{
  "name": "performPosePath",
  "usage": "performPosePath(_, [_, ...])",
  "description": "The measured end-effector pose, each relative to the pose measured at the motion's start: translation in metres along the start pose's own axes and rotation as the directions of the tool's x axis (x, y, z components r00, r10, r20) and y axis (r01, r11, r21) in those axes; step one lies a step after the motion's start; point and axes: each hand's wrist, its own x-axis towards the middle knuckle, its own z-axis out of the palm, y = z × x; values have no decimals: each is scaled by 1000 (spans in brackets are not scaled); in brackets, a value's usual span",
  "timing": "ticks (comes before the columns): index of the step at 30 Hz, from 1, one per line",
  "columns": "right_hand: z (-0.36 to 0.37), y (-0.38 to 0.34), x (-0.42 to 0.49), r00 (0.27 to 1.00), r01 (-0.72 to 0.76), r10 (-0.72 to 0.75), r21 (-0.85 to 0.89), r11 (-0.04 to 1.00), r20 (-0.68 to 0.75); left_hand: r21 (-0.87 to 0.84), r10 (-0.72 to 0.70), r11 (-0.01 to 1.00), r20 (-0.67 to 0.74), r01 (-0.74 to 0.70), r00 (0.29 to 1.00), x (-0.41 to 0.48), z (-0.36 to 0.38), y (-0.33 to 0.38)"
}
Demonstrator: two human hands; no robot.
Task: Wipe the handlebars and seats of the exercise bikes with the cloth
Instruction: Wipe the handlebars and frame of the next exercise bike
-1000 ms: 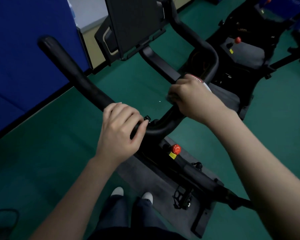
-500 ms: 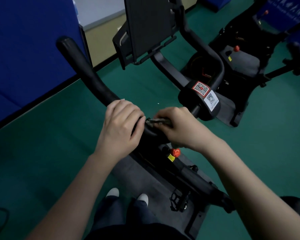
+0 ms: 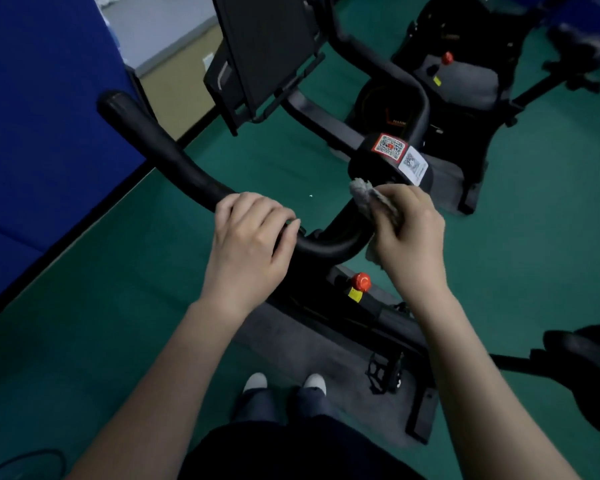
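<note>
The near exercise bike's black handlebar (image 3: 174, 161) curves from the upper left down to the centre and up again to the right. My left hand (image 3: 248, 244) grips the bar's left arm, fingers curled over it. My right hand (image 3: 407, 230) holds a grey cloth (image 3: 364, 194) wrapped against the bar's right-hand bend, just below the clamp with QR stickers (image 3: 395, 152). The bike's black seat (image 3: 589, 355) shows at the right edge.
A black tablet holder (image 3: 267, 46) rises behind the handlebar. A red knob (image 3: 361, 281) sits on the frame below my hands. A second bike (image 3: 465, 81) stands at the upper right. A blue mat wall (image 3: 42, 116) lines the left. My shoes (image 3: 284, 381) stand on green floor.
My right hand slid from the clamp down to the centre of the bar, then back up the right bend with the cloth. My left hand kept its grip.
</note>
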Motion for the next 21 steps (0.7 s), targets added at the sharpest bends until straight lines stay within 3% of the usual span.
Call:
performPosePath(5, [5,6,-39,973,-133,150,108,985,-174,-121,168,980,78,-158,983,4,-3,10])
performPosePath(14, [-4,30,-103,886,-385,386,55,921,-258,-353,426,846,-4,-400,905,-15,14,41])
performPosePath(21, [-29,44,-148,830,-473,459,37,881,-317,-433,551,789,185,-436,814,-42,31,62])
